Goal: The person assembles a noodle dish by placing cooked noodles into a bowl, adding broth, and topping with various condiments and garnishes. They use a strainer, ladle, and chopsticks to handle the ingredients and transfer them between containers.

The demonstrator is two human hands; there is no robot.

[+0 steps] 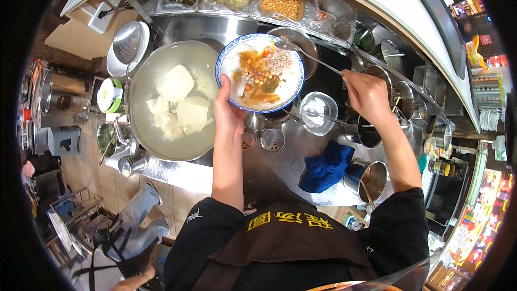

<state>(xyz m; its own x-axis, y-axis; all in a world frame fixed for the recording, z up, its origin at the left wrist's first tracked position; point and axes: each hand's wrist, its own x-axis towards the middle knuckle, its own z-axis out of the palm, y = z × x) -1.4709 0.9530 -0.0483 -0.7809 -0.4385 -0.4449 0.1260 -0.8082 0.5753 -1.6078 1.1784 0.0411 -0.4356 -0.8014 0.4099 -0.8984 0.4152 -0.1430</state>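
Note:
My left hand (pixel 230 109) grips the lower left rim of a blue-and-white patterned bowl (pixel 260 107). In the bowl lie white tofu-like pieces with brown sauce, beans, chopped greens and minced meat (pixel 278 60). The fingers of my right hand (pixel 365 93) are closed on the handle of a metal spoon (pixel 317 60), whose head is over the bowl's upper right edge, by the minced meat. Behind the bowl, partly hidden, is a round metal pot (pixel 311 48). To the left stands a large metal pot (pixel 137 137) with white tofu-like blocks (pixel 192 113) in cloudy liquid.
Lined tubs of dry toppings (pixel 282 4) line the counter's far edge. A clear container (pixel 319 113), a shaker (pixel 271 139), a blue cloth (pixel 327 165) and metal pots (pixel 377 178) stand nearer. At lower left, another person (pixel 137 226) is close to the counter.

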